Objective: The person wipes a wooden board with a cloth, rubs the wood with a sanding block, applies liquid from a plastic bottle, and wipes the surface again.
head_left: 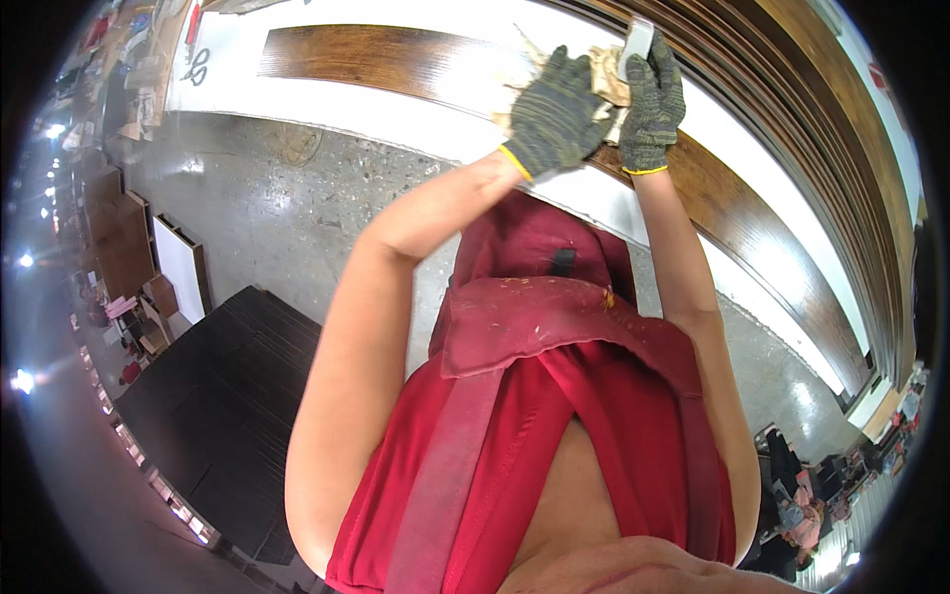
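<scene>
My left hand, in a dark grey-green knit glove with a yellow cuff, lies palm down with its fingers stretched out. Ragged tan scraps poke out around and under it; what they are made of is unclear. In a matching glove, my right hand is closed on a curved whitish piece whose kind I cannot make out. Between the hands sits a crumpled tan wad. Beneath everything runs a long brown wood-grain board on a white surface.
Long dark brown mouldings line the far right side of the work surface. Scissors and a red-handled tool lie at the far left. A black slatted stack stands on the grey concrete floor, with panels behind it.
</scene>
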A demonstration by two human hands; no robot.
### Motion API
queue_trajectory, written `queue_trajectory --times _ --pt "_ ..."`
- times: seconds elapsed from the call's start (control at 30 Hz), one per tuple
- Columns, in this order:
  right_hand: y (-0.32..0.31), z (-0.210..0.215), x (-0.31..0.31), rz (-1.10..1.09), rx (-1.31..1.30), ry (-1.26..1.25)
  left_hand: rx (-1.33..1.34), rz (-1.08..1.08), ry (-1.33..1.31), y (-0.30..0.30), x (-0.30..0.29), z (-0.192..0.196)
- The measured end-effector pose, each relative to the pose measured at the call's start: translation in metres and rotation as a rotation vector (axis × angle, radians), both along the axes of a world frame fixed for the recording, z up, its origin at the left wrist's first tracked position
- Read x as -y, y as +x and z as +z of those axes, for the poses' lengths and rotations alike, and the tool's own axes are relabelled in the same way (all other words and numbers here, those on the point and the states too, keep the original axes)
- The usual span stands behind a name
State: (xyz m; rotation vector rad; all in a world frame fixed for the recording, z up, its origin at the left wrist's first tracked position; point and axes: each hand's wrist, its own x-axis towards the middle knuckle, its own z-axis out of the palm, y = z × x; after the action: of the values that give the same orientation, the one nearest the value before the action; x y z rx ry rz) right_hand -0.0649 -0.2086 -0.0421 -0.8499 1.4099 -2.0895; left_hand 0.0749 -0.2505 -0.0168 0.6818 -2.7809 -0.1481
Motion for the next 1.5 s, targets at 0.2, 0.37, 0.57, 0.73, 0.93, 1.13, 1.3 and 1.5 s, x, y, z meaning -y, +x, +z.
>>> queue_trajectory --times 0.2,0.37,0.57,0.73,0.93,1.13,1.3,1.5 --pt "-0.128 0.005 -0.151 -0.042 -0.075 0.266 -0.076 -0.231 -0.102 0.013 -0.014 -0.028" --pt "-0.283 0.001 -0.273 -0.272 -0.367 0.539 -0.117 -0.107 -0.398 0.092 0.047 -0.023" --pt "-0.302 -0.001 -0.291 -0.276 -0.441 0.498 -0.231 0.491 0.623 0.056 0.014 -0.052" --pt "-0.283 0.003 -0.273 -0.233 -0.197 0.417 -0.265 -0.153 -0.012 -0.122 -0.137 -0.047" --pt "-0.285 -0.001 -0.27 -0.172 -0.234 0.327 -0.34 -0.169 0.228 -0.213 -0.195 -0.008" --pt "-0.293 -0.004 -0.278 -0.21 -0.33 0.318 -0.528 -0.175 0.821 -0.187 -0.172 0.001" --pt "-0.232 0.041 -0.272 -0.452 -0.012 0.239 -0.882 0.1 0.961 -0.171 -0.165 0.027" --pt "-0.098 0.091 -0.222 -0.164 0.137 0.095 -0.773 -0.05 1.36 -0.16 -0.179 0.063"
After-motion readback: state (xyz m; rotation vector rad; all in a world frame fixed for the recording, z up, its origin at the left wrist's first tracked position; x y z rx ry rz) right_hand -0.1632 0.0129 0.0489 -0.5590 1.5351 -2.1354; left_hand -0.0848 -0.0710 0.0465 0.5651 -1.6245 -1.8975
